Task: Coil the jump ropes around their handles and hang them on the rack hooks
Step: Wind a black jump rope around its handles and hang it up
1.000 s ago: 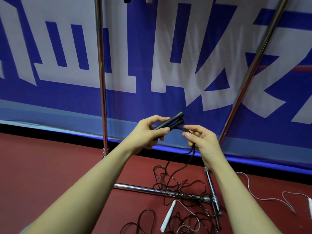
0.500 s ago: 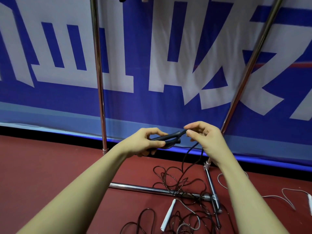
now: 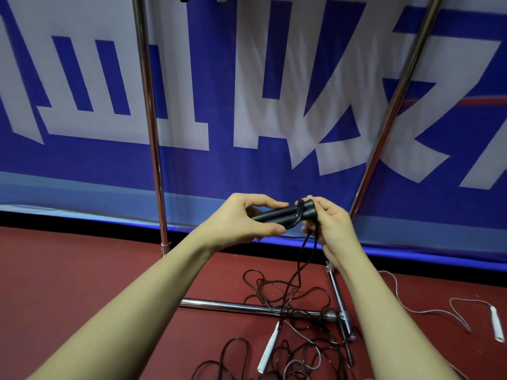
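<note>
Black handles (image 3: 277, 215) held side by side at picture centre, lying nearly level. Left hand (image 3: 248, 223) curled round their near ends, thumb below, fingers on top. Right hand (image 3: 327, 226) at 3 o'clock of them, fingers pinching the black cord (image 3: 307, 246) where one turn crosses the far ends of the handles. From there cord dropping toward 6 o'clock into a loose black tangle (image 3: 288, 297) on the red floor (image 3: 82, 283), draped over the rack's bottom bar (image 3: 233, 306).

Rack uprights (image 3: 149, 119) at 10 o'clock and 2 o'clock of the hands, blue and white banner (image 3: 274, 91) behind. White handle (image 3: 270, 348) at 6 o'clock, lying among the black loops, its own pale cord mixed in. Second white handle (image 3: 497, 323) at 4 o'clock, well apart, with pale cord trailing beside it. Hooks out of view.
</note>
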